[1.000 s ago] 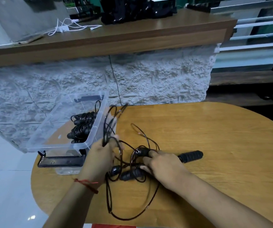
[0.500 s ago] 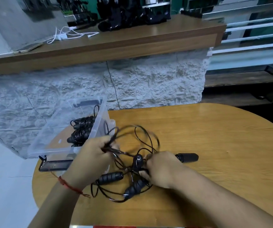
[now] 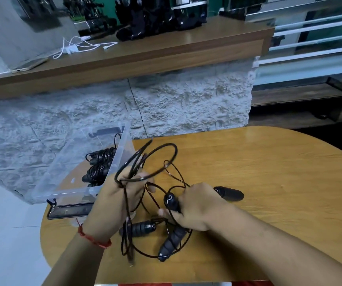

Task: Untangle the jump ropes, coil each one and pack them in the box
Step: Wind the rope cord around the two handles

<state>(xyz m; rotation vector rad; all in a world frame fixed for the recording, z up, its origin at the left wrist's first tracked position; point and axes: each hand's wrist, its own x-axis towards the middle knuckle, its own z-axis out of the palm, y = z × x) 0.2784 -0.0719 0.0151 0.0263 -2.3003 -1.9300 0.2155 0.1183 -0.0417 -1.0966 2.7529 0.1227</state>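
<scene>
A tangle of black jump ropes [image 3: 157,205] lies on the round wooden table [image 3: 269,182]. My left hand [image 3: 120,197] grips a bunch of cord loops [image 3: 151,162] that rise above it; more cord hangs down over its back. My right hand [image 3: 194,205] holds one black handle [image 3: 171,201] upright. Three more handles are in view: one [image 3: 228,194] behind my right hand, one [image 3: 141,229] below my left hand, one [image 3: 171,242] under my right wrist. The clear plastic box [image 3: 67,182] at the table's left edge holds coiled black ropes [image 3: 100,164].
A dark flat lid or clip [image 3: 71,211] lies in front of the box. A grey stone wall with a wooden counter [image 3: 145,56] stands behind the table. White cables [image 3: 77,46] and black gear rest on the counter. The floor is left of the table.
My left hand has lifted the cord loops higher, and they now spread wide above it. My right hand has shifted its hold to one handle. The lower handles have slid apart.
</scene>
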